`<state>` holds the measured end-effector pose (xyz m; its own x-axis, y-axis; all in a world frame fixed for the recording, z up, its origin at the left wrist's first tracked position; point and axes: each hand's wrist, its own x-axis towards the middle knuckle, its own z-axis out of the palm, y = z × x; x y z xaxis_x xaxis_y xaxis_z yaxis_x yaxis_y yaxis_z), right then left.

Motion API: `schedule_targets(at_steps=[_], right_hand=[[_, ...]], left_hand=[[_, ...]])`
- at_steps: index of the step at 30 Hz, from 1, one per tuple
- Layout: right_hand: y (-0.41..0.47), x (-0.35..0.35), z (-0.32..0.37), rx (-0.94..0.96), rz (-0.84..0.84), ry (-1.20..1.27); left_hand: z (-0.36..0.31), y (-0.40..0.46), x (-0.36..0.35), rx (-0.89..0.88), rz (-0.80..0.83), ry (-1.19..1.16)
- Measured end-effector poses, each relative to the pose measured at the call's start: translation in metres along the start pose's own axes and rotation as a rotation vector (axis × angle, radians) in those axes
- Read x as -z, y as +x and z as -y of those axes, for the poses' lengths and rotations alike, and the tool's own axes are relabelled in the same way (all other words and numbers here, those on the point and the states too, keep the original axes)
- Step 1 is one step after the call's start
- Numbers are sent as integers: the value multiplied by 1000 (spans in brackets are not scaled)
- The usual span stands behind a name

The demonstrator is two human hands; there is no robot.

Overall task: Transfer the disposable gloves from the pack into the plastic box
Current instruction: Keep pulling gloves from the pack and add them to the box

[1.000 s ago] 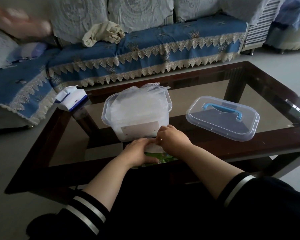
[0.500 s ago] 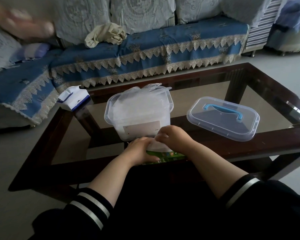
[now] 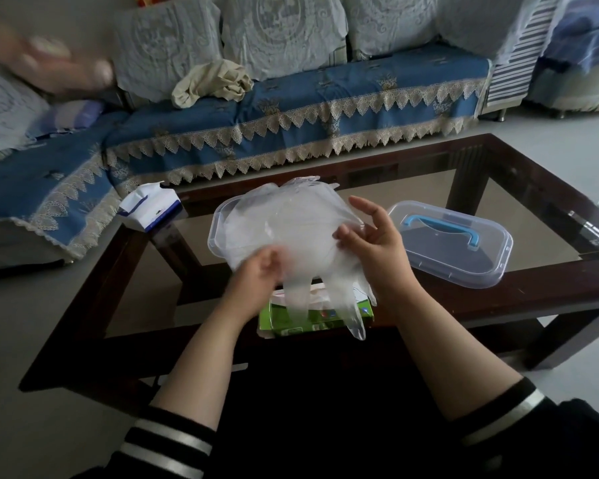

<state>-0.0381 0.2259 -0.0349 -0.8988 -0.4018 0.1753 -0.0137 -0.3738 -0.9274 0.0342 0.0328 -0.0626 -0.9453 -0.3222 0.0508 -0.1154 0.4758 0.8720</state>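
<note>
- So, head view: both hands are up over the table with a floppy bunch of clear disposable gloves (image 3: 301, 236) held between them.
- The left hand (image 3: 256, 274) pinches the near edge of the bunch, fingers curled onto the plastic.
- The right hand (image 3: 374, 243) grips the right side, thumb pressed on it and the fingers spread behind.
- Right behind and under the grip is the plastic box (image 3: 218, 233), lid off, with more gloves piled inside.
- Glove fingers dangle down from the grip over the green pack (image 3: 291, 323) at the table's near edge.
- Right of the grip: the clear lid (image 3: 463, 257) with a blue handle, flat on the glass coffee table (image 3: 498, 195).
- Left of it, a tissue pack (image 3: 149, 209).
</note>
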Motion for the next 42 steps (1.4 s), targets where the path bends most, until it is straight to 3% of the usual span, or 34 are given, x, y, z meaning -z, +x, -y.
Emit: schedule_targets(at_steps=[2, 3, 10, 13, 16, 19, 26, 31, 37, 42], right_hand=[[2, 2, -2, -14, 31, -18], [3, 2, -3, -25, 47, -29], [4, 3, -8, -56, 74, -57], [6, 6, -8, -44, 94, -40], [8, 7, -9, -37, 99, -24], [12, 8, -11, -45, 84, -53], [24, 22, -22, -43, -138, -338], [26, 30, -26, 65, -338, -634], [22, 22, -33, 50, -170, -799], [20, 15, -37, 43, 14, -919]], left_hand=[[-26, -2, 16, -47, -211, -254], [-39, 0, 23, -76, -222, -290], [-91, 35, 24, -115, 196, 280], [-93, 50, 19, -114, 182, 510], [-95, 56, 21, -58, 297, 417], [-96, 58, 21, -111, 360, 283], [-108, 73, 27, -320, 167, 403], [-101, 86, 56, -314, -78, 209], [-58, 103, 72, -126, -290, 155], [-32, 103, 64, 57, -293, 253]])
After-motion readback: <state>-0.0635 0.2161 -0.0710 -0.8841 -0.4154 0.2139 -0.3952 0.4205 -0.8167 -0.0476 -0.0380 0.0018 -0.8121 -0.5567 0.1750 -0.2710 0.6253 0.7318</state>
